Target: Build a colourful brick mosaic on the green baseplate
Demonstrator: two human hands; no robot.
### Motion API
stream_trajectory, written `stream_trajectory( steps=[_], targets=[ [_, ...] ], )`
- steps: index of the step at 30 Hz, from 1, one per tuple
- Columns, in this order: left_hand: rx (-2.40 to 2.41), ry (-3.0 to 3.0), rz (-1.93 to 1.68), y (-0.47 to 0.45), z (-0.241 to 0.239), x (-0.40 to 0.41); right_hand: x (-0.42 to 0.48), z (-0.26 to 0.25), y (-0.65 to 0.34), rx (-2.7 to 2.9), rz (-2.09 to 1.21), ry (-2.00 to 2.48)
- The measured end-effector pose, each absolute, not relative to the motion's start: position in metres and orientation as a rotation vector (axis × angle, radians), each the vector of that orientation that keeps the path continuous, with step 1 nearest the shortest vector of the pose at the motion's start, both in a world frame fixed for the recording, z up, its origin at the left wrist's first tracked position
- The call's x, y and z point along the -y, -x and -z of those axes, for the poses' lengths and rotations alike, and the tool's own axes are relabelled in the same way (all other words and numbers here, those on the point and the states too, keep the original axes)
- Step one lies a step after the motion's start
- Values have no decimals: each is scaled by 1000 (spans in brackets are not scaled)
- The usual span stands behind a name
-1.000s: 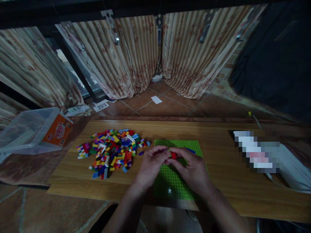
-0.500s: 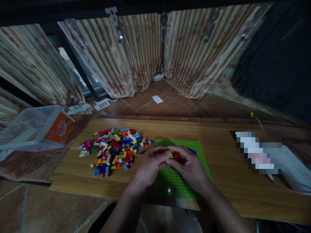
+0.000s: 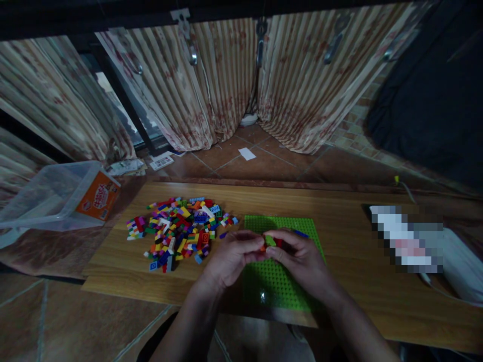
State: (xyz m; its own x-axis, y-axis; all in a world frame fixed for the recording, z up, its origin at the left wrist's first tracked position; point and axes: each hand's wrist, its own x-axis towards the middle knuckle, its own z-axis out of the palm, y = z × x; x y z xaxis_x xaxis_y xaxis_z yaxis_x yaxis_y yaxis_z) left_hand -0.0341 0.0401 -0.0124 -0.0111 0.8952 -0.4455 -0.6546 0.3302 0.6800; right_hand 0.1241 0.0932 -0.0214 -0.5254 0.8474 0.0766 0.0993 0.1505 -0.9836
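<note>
Both hands meet above the green studded baseplate (image 3: 279, 286), fingertips close together. My right hand (image 3: 300, 254) is closed on small toy bricks: a lime green brick (image 3: 270, 241) shows between its fingers, with a red brick (image 3: 279, 243) behind, partly covered. My left hand (image 3: 234, 254) pinches at the left side of these, where a bit of an orange brick (image 3: 263, 248) peeks out below the fingertips. Whether the orange piece is joined to the green one I cannot tell. Just beyond my right hand, a blue brick (image 3: 301, 234) lies on the baseplate.
A loose heap of mixed bricks (image 3: 181, 231) spreads over the left of the wooden table (image 3: 354, 296). Beyond the table's left end stands a clear plastic bin (image 3: 56, 196) with an orange label. At the right are a blurred-out item (image 3: 403, 241), a white object (image 3: 462, 264) and a cable.
The green brick shows more between the fingertips, and an orange bit has come into sight. My fingers have shifted slightly; the whole view has moved a little.
</note>
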Motion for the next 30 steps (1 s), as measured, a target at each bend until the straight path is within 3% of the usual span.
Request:
stream_trajectory(
  steps=[5, 12, 18, 25, 30],
  targets=[
    [-943, -332, -1304, 44, 7, -40, -97, 30, -120, 1557, -1530, 1014],
    [-1090, -354, -1435, 64, 4, -37, -82, 36, -102, 2095, -1110, 1066],
    [-1348, -472, -1491, 74, 13, -36, -66, 41, -72, 2300, -947, 964],
    [-1991, -1090, -1275, 86, 27, -35, -66, 46, -50, 2326, -873, 1018],
    [-2177, -1268, -1134, 83, 25, -33, -65, 48, -43, 2240, -924, 994]
  ],
)
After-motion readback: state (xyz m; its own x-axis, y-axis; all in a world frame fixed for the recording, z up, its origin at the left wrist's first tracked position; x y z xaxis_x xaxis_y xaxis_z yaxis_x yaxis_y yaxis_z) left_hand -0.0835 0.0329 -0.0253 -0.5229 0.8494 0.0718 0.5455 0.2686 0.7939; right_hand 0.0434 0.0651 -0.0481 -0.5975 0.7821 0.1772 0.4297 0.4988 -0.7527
